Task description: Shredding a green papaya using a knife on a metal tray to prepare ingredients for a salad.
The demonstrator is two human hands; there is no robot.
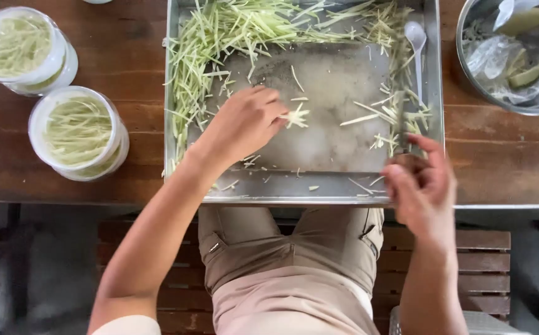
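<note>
My left grip (pixel 245 124) is pinching pale green shreds (pixel 295 116) mid-tray (pixel 432 93). My right grip (pixel 421 186) is curling at the near-right corner; contents unclear. Gathering gently is working best.

Two round clear lidded tubs (pixel 24 49) (pixel 78 132) at table's left (pale green shreds inside), no labels.

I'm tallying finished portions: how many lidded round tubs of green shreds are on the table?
2. One lidded tub sits at the table's far left corner; the second tub is just nearer, left of the metal tray. A sliver at the top edge may be another.
</note>
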